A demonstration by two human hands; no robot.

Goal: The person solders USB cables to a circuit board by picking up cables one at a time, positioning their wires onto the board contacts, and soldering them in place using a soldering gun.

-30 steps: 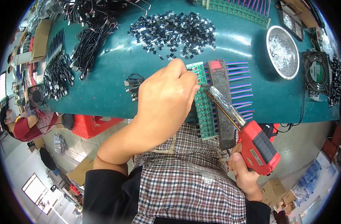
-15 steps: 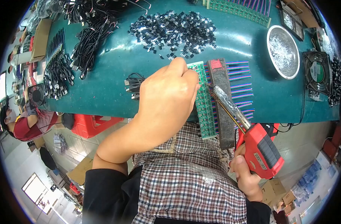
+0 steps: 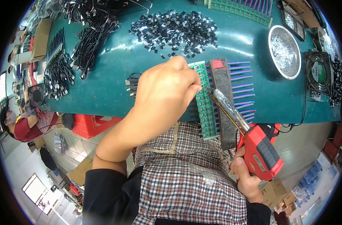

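A red soldering gun (image 3: 264, 152) is gripped in my right hand (image 3: 246, 178), its tip at the green circuit board panel (image 3: 207, 120). Across the panel's wired side lies a dark bar (image 3: 226, 127) with a red patch at its far end. Rows of coloured wires (image 3: 241, 78) stick out to the right from under it. My left hand (image 3: 161, 90) is closed in a pinch over the panel's left edge, close to the iron's tip; what the fingers hold is hidden. Partly behind that hand lie black USB cable ends (image 3: 132, 83).
Beyond my hands is a heap of small black parts with metal pins (image 3: 174, 32). Bundled black cables (image 3: 84, 48) lie at the left. A white-rimmed bowl (image 3: 284, 52), a fan (image 3: 318, 73) and more wired boards (image 3: 240, 11) stand right and far. A person (image 3: 24, 125) sits at far left.
My left hand has turned slightly and its pinching fingertips have shifted a little toward the iron's tip. The soldering gun has moved only slightly.
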